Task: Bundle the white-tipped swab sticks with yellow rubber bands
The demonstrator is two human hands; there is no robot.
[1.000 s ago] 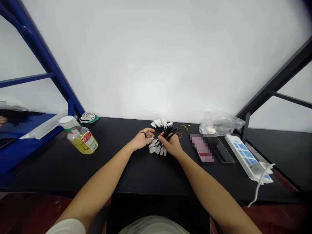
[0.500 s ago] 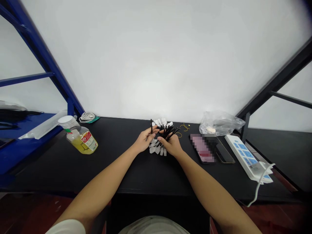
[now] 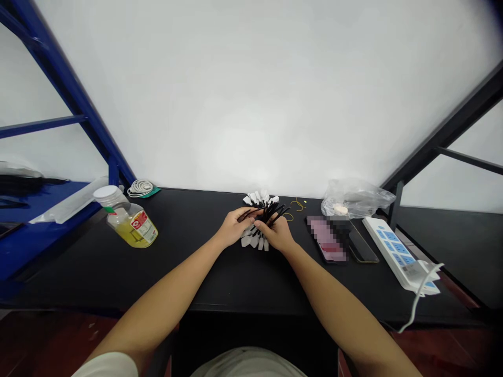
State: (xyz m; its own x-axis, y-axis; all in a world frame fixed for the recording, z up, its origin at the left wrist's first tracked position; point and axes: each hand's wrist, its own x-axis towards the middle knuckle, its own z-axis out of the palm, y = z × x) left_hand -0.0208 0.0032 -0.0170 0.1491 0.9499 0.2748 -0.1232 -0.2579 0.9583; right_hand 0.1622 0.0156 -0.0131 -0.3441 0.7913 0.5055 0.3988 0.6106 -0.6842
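Note:
A bundle of thin black strips with white, flat, tag-like ends (image 3: 255, 242) fans out over the table's middle. My right hand (image 3: 278, 233) is closed round the strips, thumb across them, and their dark tips (image 3: 278, 209) point up and to the right. From the left, my left hand (image 3: 232, 226) pinches one black strip (image 3: 247, 213), which slants toward the bundle. More white ends (image 3: 261, 197) show behind my fingers. I cannot tell exactly what kind of strips these are, and my fingers hide the bundle's middle.
On the black table (image 3: 220, 283) stand a tilted jar of yellow liquid (image 3: 137, 225) and a coiled white cable (image 3: 140, 188) at left. To the right lie yellow rubber bands (image 3: 298, 204), two phones (image 3: 327, 240), a clear plastic bag (image 3: 357, 196) and a white power strip (image 3: 393, 251).
The strip in my left hand has tipped from upright to slanting rightward, against the bundle. My left fingers have closed in nearer to my right hand, which stays in place.

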